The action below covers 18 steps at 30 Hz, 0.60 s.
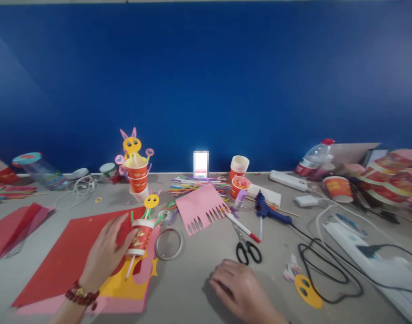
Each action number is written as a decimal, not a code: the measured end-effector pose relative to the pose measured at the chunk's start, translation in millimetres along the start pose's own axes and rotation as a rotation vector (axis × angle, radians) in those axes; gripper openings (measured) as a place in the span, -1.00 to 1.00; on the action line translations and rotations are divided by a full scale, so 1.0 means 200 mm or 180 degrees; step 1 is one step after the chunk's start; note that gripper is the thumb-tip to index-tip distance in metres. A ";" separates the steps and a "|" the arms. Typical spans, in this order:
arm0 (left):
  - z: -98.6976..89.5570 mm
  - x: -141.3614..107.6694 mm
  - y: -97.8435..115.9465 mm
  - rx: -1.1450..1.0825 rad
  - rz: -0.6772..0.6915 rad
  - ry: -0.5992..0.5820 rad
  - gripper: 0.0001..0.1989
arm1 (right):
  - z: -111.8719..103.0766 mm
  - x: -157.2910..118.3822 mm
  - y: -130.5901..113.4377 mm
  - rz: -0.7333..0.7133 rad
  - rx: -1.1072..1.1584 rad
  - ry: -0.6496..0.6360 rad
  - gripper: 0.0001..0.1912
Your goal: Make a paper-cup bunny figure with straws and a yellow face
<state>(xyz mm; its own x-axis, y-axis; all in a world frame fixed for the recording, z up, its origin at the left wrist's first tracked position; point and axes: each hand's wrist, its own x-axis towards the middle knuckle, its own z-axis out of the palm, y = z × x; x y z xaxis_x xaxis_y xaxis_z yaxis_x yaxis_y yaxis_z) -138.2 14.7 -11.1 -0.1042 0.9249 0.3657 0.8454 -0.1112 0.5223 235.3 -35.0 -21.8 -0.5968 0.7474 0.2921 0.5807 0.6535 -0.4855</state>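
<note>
My left hand [106,252] is closed on the side of a red paper cup [141,237], its thumb against the cup wall. Out of the cup's top rises a yellow rabbit-like head [151,200] with pink ears, and green strips stick out at the sides. A pale pink straw [130,267] comes out below the cup. Under this hand lie red paper [71,252] and yellow paper [125,285]. My right hand [238,285] rests on the table, fingers curled in, with nothing visible in them. Nearest to it are black-handled scissors [248,252].
A stacked-cup rabbit figure [137,171] stands at the back left. Mid-table are a roll of tape [168,244], cut pink paper [201,209] and a red-capped marker [244,228]. Right of them lie a blue glue gun [271,211], its black cord, a yellow rabbit cutout [307,290] and a power strip [371,261].
</note>
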 end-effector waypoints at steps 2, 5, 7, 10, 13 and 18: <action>-0.02 0.00 0.06 0.0180 0.0525 0.0112 -0.55 | -0.02 -0.01 0.03 0.0090 0.0030 0.0016 -0.77; -0.05 -0.03 0.11 0.0249 0.0877 -0.0031 -0.73 | -0.03 -0.01 0.04 0.0124 0.0098 0.0025 -0.79; -0.07 -0.05 0.11 0.0320 0.0802 -0.0143 -0.74 | -0.03 0.00 0.04 0.0108 0.0150 -0.0008 -0.79; -0.09 -0.11 0.07 0.0495 0.0464 -0.0401 -0.52 | -0.03 0.02 0.03 0.0039 0.0211 -0.0082 -0.78; -0.08 -0.18 0.03 0.0637 0.0363 -0.0646 -0.27 | -0.03 0.06 0.00 -0.0098 0.0163 -0.0228 -0.79; -0.04 -0.30 0.08 0.0703 0.0823 -0.0361 -0.33 | -0.01 0.18 -0.07 -0.0490 -0.0178 -0.0525 -0.83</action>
<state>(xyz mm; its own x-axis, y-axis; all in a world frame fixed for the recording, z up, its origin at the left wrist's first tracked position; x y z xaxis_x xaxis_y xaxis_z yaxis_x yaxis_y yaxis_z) -122.8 -45.5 -18.3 0.1764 0.9123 0.3697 0.9304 -0.2771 0.2400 206.4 -17.5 -3.7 -0.7604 0.6116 0.2184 0.5028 0.7673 -0.3980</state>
